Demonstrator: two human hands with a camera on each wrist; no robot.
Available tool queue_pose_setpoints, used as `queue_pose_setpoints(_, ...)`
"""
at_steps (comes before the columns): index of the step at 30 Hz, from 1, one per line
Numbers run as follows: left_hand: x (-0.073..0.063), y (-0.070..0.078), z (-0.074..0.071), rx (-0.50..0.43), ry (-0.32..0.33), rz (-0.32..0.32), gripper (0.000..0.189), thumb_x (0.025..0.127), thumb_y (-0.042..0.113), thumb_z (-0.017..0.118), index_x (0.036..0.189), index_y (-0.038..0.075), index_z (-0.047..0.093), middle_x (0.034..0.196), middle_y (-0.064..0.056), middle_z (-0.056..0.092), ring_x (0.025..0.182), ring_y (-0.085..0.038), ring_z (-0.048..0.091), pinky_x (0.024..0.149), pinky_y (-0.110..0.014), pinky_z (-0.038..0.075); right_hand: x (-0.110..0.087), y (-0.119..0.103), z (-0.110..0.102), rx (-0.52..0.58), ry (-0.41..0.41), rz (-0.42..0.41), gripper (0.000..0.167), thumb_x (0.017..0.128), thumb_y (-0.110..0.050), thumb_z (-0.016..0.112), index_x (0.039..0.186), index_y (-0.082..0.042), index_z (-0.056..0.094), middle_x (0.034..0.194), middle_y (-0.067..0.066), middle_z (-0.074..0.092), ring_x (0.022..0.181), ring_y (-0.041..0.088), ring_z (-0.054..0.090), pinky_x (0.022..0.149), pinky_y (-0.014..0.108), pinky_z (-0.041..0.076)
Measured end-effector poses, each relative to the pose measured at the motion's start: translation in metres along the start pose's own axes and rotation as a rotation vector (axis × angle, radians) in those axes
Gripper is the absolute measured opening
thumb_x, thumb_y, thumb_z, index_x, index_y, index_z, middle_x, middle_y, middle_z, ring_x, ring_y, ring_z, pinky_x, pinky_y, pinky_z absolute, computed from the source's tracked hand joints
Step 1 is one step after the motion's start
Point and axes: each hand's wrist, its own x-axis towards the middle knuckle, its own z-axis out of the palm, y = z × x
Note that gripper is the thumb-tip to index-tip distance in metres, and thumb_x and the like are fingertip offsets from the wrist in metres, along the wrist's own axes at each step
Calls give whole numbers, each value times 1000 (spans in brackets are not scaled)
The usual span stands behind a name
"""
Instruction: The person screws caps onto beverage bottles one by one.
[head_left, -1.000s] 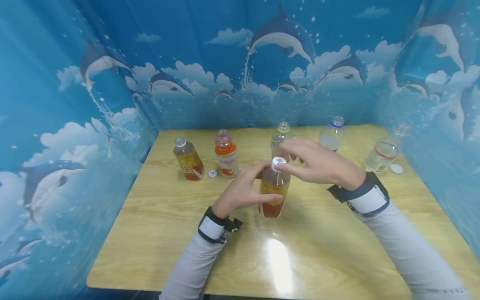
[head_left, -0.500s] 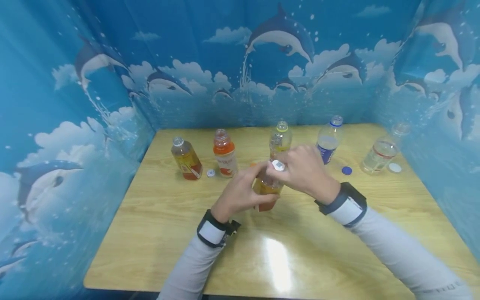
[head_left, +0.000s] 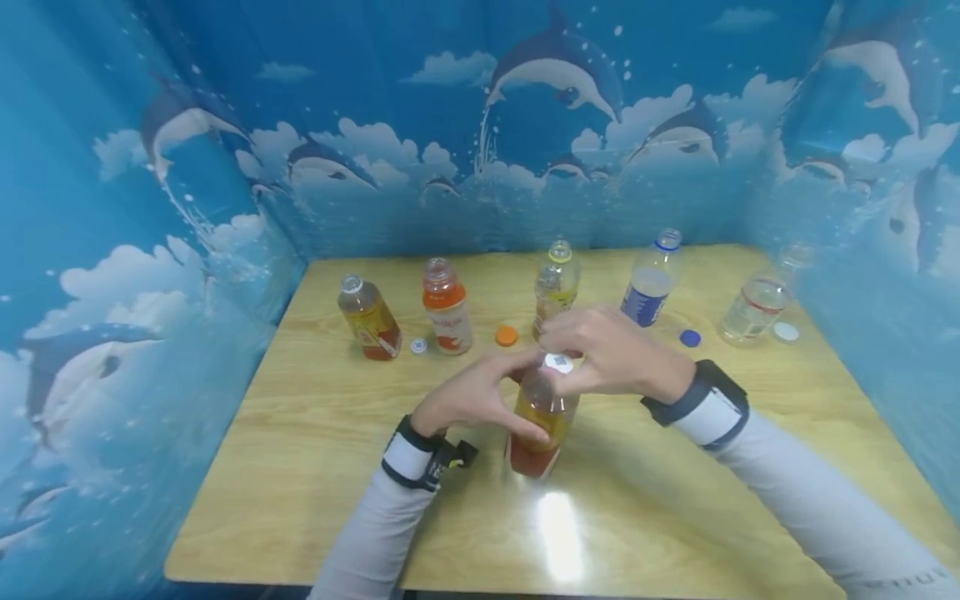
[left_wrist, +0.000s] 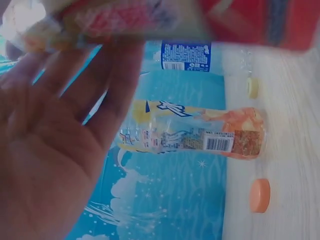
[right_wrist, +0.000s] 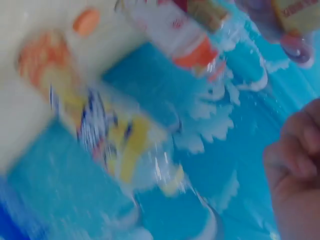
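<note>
My left hand [head_left: 480,396] holds a bottle of reddish-brown drink [head_left: 534,454] by its side, near the front middle of the table. The bottle is tilted, and its yellow and red label is partly covered by my fingers. At its white cap [head_left: 558,362], the thumb and curled fingers of my right hand [head_left: 618,354] pinch from both sides. In the left wrist view, the palm of my left hand [left_wrist: 55,135] lies below the blurred bottle [left_wrist: 165,20]. The right wrist view shows the curled fingers of my right hand [right_wrist: 297,165] at the right edge.
Along the back stand a similar tea bottle [head_left: 371,321], an orange-topped bottle [head_left: 448,312], a yellow-ringed bottle [head_left: 557,287], a blue-labelled bottle [head_left: 648,287] and a clear bottle [head_left: 756,308]. Loose caps lie among them: white [head_left: 418,346], orange [head_left: 506,336], blue [head_left: 690,338], white [head_left: 786,332].
The right hand's fingers, spread above the cap at first, have closed in around it. Both hands and the bottle have come nearer the front, uncovering the orange and blue caps.
</note>
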Motion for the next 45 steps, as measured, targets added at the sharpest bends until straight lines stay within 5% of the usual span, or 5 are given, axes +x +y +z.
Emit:
queue_pose_setpoints(8,-15,9,1,290,228,-156,75,71,54,88,136,30,58,105,15,69,89,-4,61,74,-29,56,8,-23,19,-224,34,406,52,97,-52,47,54,-23,43,47,-11,33,43,7,34,38,25,29)
queue_pose_setpoints(18,-14,5,-6,-46,-16,-19,76,71,36,93,137,28,57,126,15,64,114,-7,60,103,-35,50,4,-14,-2,-1,-24,-19,20,92,-36,61,76,-25,57,70,-13,49,60,1,43,53,21,40)
queue_pose_setpoints(27,-10,7,12,317,302,-118,79,73,54,87,140,27,57,107,10,72,86,-5,64,71,-28,57,0,-16,14,-250,35,386,54,98,-54,48,52,-25,40,46,-12,28,42,6,29,38,25,24)
queue_pose_setpoints(36,-10,2,8,-9,70,-11,68,71,41,92,130,33,58,117,18,65,103,-6,60,93,-33,53,0,-13,3,-33,80,14,35,95,-39,57,65,-24,47,60,-13,42,52,0,30,46,20,29)
queue_pose_setpoints(45,-9,15,15,349,398,-105,75,73,52,86,138,26,58,109,10,73,90,-4,66,73,-23,56,6,-14,10,-266,110,342,43,98,-47,51,65,-22,63,47,-13,37,42,5,33,38,24,27)
